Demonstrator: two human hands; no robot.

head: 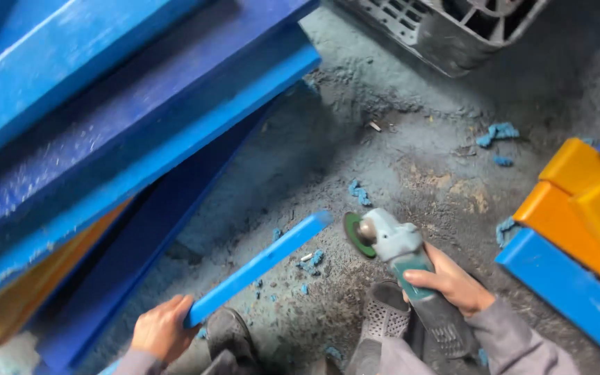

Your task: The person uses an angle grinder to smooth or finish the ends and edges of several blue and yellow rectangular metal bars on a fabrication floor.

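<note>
Two hands, two jobs: my left hand [161,332] is closed around the near end of a long, flat blue plastic bar [258,267], which slants up and away from me with its far end raised just beside the green grinding disc [357,234] of the grey-and-teal handheld angle grinder [401,258]. My right hand [453,281] is wrapped tight around the grinder's body, disc pointed left toward the bar's tip; disc and tip look close but apart, though I cannot tell whether the disc is spinning. My grey mesh shoes [383,316] sit directly below, on a dusty concrete floor [383,160] littered with blue plastic shavings [359,192]. Large blue plastic beams [140,104] lean at left, and orange and blue plastic blocks [578,208] are stacked at right. As I judge it, the trim goes best if the bar is braced low and steady, the disc meets the edge at a shallow angle with light pressure, and the fingers of my left hand stay well back from the tip, with feet clear of the line of the shavings.
</note>
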